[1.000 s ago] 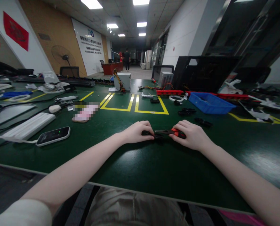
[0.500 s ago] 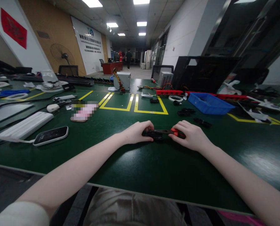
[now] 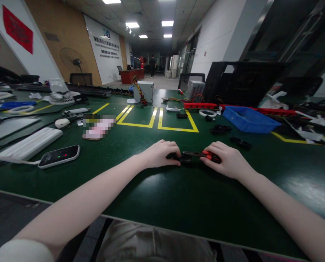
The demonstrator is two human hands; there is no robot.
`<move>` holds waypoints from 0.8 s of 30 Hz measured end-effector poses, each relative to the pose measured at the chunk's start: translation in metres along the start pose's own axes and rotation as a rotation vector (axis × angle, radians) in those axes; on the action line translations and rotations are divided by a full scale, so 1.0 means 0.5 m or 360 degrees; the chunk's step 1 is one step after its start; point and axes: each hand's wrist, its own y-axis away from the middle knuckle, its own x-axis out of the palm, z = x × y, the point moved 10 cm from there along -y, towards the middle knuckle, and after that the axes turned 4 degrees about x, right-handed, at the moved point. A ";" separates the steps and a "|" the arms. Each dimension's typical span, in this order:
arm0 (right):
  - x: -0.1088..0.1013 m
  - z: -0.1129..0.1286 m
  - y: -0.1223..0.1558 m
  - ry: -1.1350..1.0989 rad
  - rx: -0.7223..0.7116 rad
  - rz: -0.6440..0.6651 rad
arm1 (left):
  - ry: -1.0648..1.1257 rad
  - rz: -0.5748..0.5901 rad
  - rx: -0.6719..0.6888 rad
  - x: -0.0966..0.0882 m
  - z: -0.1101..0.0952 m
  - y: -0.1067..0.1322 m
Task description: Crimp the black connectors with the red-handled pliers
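Observation:
Over the green table, my left hand (image 3: 162, 154) is closed round a small black part (image 3: 185, 158), its kind too dark to make out. Red-and-black-handled pliers (image 3: 210, 155) are gripped in my right hand (image 3: 229, 160), with the fingers wrapped round the handles. The metal jaws point left and reach the black part, touching or overlapping it. Whether the jaws are closed on it cannot be seen. My left fingers hide the part's left end.
A blue bin (image 3: 249, 120) stands to the right behind black cable bundles (image 3: 220, 129). Farther back are a metal power supply box (image 3: 146, 91) and a red strip (image 3: 200, 106). At left lie a white-edged handheld device (image 3: 59, 156), a white bar (image 3: 32, 143) and a pink phone (image 3: 98, 129).
My right hand and the pliers have shifted slightly right in view. Both hands keep their hold, and coloured lights now show on the handheld device. The camera view has moved a little.

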 end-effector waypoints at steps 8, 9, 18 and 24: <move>0.018 -0.013 0.005 -0.0104 0.0018 0.0072 | 0.0081 0.0027 -0.0151 0.009 0.020 0.000; 0.019 -0.014 0.005 -0.0111 0.0016 0.0079 | 0.0078 0.0034 -0.0153 0.009 0.020 -0.001; 0.024 -0.008 0.009 -0.0153 -0.0067 0.0098 | 0.0032 0.0096 -0.0060 0.016 0.012 -0.003; 0.021 -0.009 0.009 -0.0137 -0.0070 0.0083 | 0.0167 0.0065 -0.0027 0.018 0.014 -0.001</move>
